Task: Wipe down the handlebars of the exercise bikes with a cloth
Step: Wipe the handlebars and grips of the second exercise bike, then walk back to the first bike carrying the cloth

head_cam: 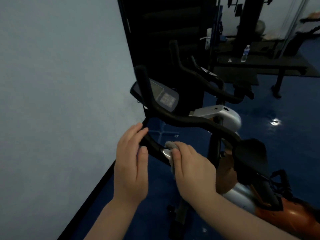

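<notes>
Handlebars (190, 122) of the nearest bike are mid-wipe: my right hand (192, 168) presses the cloth (170, 146) onto the near grip, my left hand (131, 158) curls round it, the farther bike's bars (204, 80) apparently remaining.

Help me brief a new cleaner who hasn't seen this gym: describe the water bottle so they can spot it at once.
Look past the nearest exercise bike beside the pale wall, to the long dark bench at the back right. The water bottle stands upright on it, near the middle. It is the only clear plastic thing there, small with a pale label, among dark gym equipment.
</notes>
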